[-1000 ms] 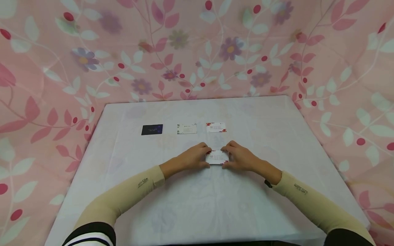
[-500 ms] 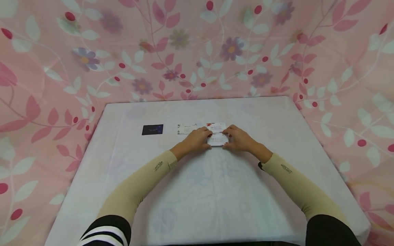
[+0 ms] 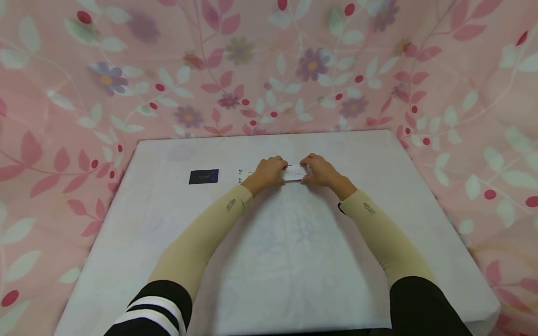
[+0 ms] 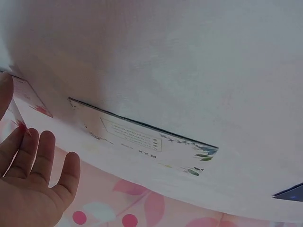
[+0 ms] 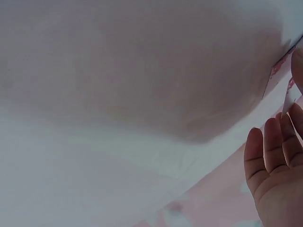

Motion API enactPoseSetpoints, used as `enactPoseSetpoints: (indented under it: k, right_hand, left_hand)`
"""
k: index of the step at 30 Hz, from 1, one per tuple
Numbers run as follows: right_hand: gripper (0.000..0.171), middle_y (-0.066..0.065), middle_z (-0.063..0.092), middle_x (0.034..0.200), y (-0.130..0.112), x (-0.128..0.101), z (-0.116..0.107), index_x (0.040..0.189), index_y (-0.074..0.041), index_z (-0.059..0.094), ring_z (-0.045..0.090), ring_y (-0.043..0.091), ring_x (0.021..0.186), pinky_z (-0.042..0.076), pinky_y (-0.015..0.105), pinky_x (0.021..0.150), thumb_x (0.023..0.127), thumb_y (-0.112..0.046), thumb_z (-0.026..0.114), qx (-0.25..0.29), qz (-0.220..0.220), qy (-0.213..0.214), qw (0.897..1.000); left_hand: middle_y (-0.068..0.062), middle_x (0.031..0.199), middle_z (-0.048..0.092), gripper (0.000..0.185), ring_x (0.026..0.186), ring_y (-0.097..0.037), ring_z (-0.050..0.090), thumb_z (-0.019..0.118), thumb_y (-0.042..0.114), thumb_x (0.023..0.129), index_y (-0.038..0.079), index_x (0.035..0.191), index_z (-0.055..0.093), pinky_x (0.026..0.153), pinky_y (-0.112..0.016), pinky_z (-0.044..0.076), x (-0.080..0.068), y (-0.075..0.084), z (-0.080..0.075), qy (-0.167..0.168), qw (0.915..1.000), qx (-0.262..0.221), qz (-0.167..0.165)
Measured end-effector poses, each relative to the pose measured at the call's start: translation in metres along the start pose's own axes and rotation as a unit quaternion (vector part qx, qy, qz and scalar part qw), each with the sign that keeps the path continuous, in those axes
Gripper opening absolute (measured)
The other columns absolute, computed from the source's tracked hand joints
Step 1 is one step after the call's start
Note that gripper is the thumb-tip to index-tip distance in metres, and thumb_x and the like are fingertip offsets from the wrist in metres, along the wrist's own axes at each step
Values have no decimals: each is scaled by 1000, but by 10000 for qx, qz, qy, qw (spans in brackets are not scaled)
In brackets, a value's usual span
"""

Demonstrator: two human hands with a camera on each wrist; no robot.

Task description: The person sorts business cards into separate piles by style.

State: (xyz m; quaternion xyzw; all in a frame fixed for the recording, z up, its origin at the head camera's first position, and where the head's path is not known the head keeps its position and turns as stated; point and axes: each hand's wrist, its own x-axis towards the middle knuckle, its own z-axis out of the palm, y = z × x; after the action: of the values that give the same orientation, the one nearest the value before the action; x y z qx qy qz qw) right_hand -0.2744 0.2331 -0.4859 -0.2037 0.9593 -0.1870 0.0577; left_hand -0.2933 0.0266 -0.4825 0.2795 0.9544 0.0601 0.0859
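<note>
Between both hands is a white business card (image 3: 295,172) with a red floral trim. My left hand (image 3: 270,171) pinches its left end, thumb on the near edge and fingers on the far edge. The right end is pinched the same way by my right hand (image 3: 322,171). In the left wrist view, the held card (image 4: 18,114) is above a second red-flowered card (image 4: 34,98) on the table, which the head view hides. Just left of that lies a cream card (image 4: 137,135) with green leaves, partly covered by my left hand in the head view.
A black card (image 3: 203,177) with a purple-blue end lies further left in the row. Everything rests on a white-covered table (image 3: 269,261), its far edge close beyond the hands. Pink floral cloth (image 3: 252,70) hangs behind and at both sides.
Both hands have carried the white card forward, away from the body, from the table's middle to over the red-flowered card in the row. The grip stays the same.
</note>
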Motion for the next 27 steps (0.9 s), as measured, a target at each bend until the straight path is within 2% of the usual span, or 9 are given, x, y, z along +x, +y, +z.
enactPoseSetpoints:
  k: [7,13,22,27]
  right_hand:
    - [60,22,53,129,2,4,4,128,1,60,53,36,117,44,49,101,78,-20,84,162,213,-54,9996]
    - [57,25,51,127,6,4,9,129,0,60,53,34,111,44,48,98,80,-18,83,479,361,-155,9981]
    - [56,25,48,133,3,10,7,132,-6,60,48,40,122,41,51,105,83,-22,80,363,520,-508,9967]
    - [56,26,47,136,5,12,6,133,-6,60,46,41,126,39,52,108,84,-24,80,270,558,-581,9964]
  left_hand:
    - [-6,123,61,51,109,-23,59,82,30,82,13,126,62,94,-48,47,7,-1,2,-141,9998,-155,-46]
    - [-6,125,60,53,110,-22,56,81,30,83,13,129,61,96,-48,46,11,-4,7,-268,9990,-349,-71]
    - [-8,124,55,49,112,-23,52,78,30,85,12,128,61,100,-51,43,11,-5,5,-590,9965,-492,-343]
    - [-8,127,55,49,115,-24,52,77,32,86,13,128,61,103,-55,37,11,-4,-1,-729,9962,-369,-307]
